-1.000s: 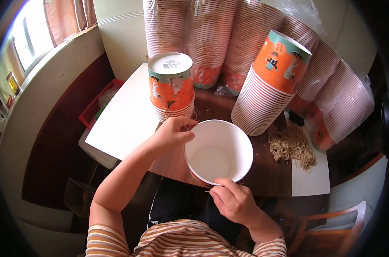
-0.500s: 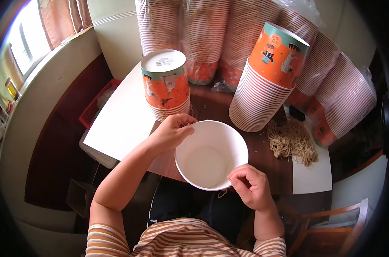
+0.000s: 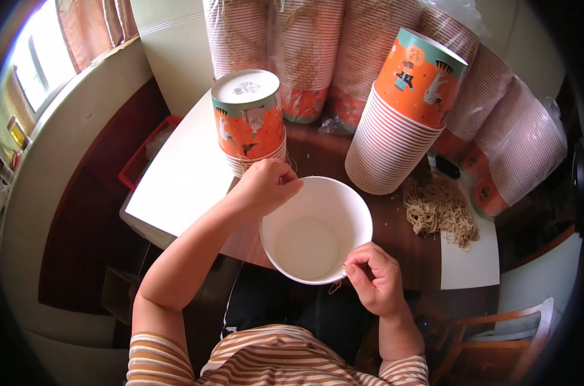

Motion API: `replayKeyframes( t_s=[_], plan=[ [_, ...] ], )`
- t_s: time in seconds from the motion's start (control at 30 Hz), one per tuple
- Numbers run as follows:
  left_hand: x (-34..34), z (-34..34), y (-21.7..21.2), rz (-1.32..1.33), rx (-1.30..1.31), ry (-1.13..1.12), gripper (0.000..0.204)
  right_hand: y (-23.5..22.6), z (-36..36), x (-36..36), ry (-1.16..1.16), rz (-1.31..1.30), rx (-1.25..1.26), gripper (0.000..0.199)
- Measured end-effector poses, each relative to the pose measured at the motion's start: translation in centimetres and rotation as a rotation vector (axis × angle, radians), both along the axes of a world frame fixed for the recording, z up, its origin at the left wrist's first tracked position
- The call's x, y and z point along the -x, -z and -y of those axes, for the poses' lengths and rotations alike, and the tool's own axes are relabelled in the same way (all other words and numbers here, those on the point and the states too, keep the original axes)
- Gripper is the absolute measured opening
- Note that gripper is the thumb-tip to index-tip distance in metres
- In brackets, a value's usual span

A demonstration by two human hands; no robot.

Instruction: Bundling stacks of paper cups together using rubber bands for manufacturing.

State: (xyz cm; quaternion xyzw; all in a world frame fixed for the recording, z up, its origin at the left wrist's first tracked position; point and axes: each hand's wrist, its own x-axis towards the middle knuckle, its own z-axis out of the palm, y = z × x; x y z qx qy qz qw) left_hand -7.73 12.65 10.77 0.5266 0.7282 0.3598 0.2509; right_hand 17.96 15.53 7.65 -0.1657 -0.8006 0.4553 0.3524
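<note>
The bucket, white inside and with its mouth facing up, is at the near edge of the brown table, in front of the person's body, between the two hands. The left hand is at the far-left part of the rim, with thumb and forefinger drawn together; whether these fingers grip the rim cannot be told. The right hand is clamped on the near-right part of the rim in a pinch of thumb and forefinger. The two hands are apart, on opposite sides of the mouth. A short loop of cord hangs below the rim, just beside the right hand. Beyond the left hand, a short stack of upside-down orange and green buckets stands near the white board. A taller stack of upside-down buckets stands to the right, beyond the bucket. A tangled heap of tan string lies to the right of the taller stack's base, partly on a white sheet. Plastic-wrapped stacks line the far side of the table. A red basket is located left of the white board.
</note>
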Motion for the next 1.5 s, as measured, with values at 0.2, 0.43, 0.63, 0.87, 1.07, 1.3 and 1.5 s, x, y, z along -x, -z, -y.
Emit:
replayKeyframes(
  t_s=[0.2, 0.43, 0.63, 0.87, 1.07, 1.3, 1.5],
  plan=[
    [0.2, 0.1, 0.3, -0.294, -0.004, 0.027, 0.025, -0.1, -0.6, -0.1, -0.004, 0.001, -0.057, 0.005],
    [-0.8, 3.5, -0.3, -0.085, 0.042, 0.116, 0.03, -0.9, -5.6, -1.2, -0.04, 0.111, -0.021, 0.007],
    [-0.3, 6.5, 0.5, 0.525, 0.075, 0.008, 0.026, -5.9, -5.6, 0.1, 0.039, 0.162, -0.298, 0.005],
    [-0.2, 5.6, 1.8, 0.301, 0.004, 0.048, 0.022, -4.6, -4.5, 7.0, -0.217, 0.282, -0.504, 0.006],
    [0.1, 5.8, 2.4, 0.276, -0.01, 0.024, 0.021, -2.7, -5.2, 9.1, -0.185, 0.322, -0.531, 0.008],
    [0.3, 5.8, 2.3, 0.261, -0.015, 0.026, 0.02, -2.6, -4.8, 9.7, -0.188, 0.294, -0.507, 0.008],
    [0.2, 5.7, 2.2, 0.264, -0.051, 0.052, 0.019, -2.4, -4.7, 10.0, -0.185, 0.294, -0.523, 0.007]
  ],
)
